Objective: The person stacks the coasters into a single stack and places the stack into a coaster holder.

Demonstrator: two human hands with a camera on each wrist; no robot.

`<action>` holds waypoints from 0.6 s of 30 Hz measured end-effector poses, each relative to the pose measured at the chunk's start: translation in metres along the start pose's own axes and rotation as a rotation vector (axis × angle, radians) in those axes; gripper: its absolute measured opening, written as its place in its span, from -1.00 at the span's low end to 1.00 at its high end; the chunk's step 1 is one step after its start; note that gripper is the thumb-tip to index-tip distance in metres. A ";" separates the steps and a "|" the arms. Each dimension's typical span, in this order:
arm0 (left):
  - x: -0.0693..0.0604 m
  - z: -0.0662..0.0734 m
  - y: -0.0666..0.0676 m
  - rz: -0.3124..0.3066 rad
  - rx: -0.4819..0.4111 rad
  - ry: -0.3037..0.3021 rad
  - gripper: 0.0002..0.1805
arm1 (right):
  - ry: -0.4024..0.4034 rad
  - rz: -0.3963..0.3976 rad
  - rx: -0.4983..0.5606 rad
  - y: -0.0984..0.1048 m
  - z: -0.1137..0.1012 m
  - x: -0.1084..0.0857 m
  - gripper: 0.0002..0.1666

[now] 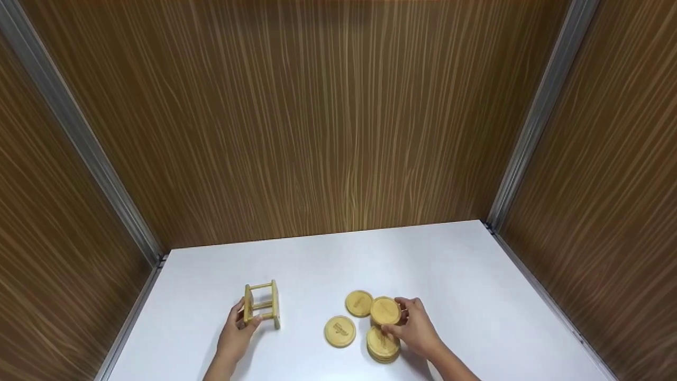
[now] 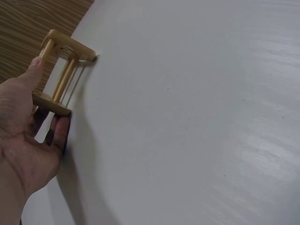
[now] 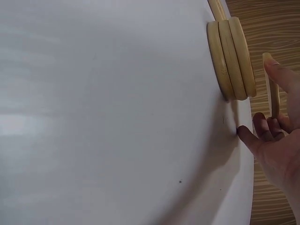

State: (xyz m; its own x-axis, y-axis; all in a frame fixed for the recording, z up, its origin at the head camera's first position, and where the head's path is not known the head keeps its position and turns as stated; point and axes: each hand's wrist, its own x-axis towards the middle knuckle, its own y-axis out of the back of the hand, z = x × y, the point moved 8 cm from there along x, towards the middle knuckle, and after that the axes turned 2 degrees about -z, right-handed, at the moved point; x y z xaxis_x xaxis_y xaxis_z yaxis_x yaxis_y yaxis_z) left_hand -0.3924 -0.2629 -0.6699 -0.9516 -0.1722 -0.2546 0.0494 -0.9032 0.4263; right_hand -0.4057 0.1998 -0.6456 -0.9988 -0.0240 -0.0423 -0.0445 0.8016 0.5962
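Note:
My left hand (image 1: 235, 336) grips a small wooden rack (image 1: 262, 304) by its left end, thumb on one side and fingers on the other. Two end plates joined by thin rods make up the rack, also seen in the left wrist view. In my right hand (image 1: 416, 325) a round wooden coaster (image 1: 385, 310) is pinched by its edge. Just in front of it stands a stack of coasters (image 1: 383, 344), apart from the held one in the right wrist view. Two single coasters lie flat to the left: one with a dark mark (image 1: 340, 332) and one farther back (image 1: 359, 303).
A white table (image 1: 317, 264) carries everything. Wood-grain panels (image 1: 328, 132) rise behind it and on both sides, with grey metal posts (image 1: 539, 116) at the corners. Bare white surface stretches behind the coasters and between them and the rack.

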 end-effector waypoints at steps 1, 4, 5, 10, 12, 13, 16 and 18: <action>0.000 0.000 0.000 0.001 -0.002 -0.004 0.08 | 0.001 -0.002 0.001 0.000 0.000 -0.001 -0.02; -0.001 0.001 0.001 0.005 0.003 -0.015 0.21 | 0.008 -0.009 -0.002 -0.002 -0.001 -0.004 -0.02; -0.001 0.001 0.001 0.005 0.003 -0.019 0.23 | 0.010 -0.012 -0.005 -0.002 -0.001 -0.005 -0.01; -0.002 0.001 0.001 0.005 0.003 -0.032 0.17 | 0.014 -0.033 -0.031 -0.005 0.000 -0.012 0.00; -0.002 0.001 0.001 0.004 0.003 -0.031 0.15 | 0.018 -0.039 -0.042 -0.006 0.001 -0.015 0.00; -0.002 0.001 0.001 0.006 0.005 -0.030 0.17 | 0.017 -0.044 -0.048 -0.006 0.001 -0.016 0.00; -0.001 0.001 0.001 0.003 0.001 -0.019 0.20 | 0.017 -0.055 -0.058 -0.007 0.001 -0.020 0.01; 0.000 0.001 0.001 0.003 -0.004 -0.019 0.23 | 0.017 -0.068 -0.061 -0.008 0.002 -0.022 0.02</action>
State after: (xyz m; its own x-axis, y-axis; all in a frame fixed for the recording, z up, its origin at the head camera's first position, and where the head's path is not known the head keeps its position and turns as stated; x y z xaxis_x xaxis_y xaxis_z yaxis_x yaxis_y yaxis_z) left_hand -0.3922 -0.2630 -0.6688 -0.9569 -0.1674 -0.2374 0.0531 -0.9042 0.4237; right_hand -0.3829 0.1951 -0.6511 -0.9936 -0.0877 -0.0712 -0.1130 0.7600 0.6400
